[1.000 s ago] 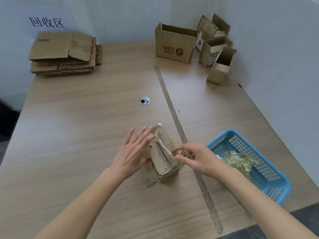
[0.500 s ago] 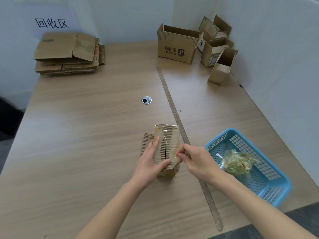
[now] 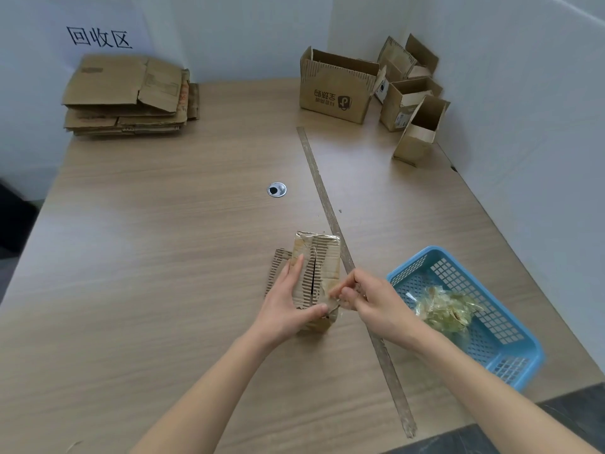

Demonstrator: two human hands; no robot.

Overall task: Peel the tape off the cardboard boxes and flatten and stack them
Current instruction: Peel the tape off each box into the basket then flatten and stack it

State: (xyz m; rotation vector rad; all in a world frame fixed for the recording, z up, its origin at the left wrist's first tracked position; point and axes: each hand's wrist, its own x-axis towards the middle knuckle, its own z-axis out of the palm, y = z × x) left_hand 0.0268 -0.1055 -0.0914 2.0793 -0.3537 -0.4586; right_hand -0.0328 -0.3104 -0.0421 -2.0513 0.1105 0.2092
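Tape-peeling step, lower centre of the frame. The left hand (image 3: pixel 288 309) grips the small box (image 3: pixel 316 273), fingers flat along its left side and thumb curled over the near end, holding it on the table (image 3: pixel 163 257). The right hand (image 3: pixel 370 299) pinches a strip of tape (image 3: pixel 334 298) at the box's near right corner between thumb and fingertips. The basket (image 3: pixel 510 348), lower right, holds balled tape. Flattened boxes (image 3: pixel 127 96) lie upper left; open boxes (image 3: pixel 340 86) wait upper right. The next move probably calls for a steady pull while the box is pinned.
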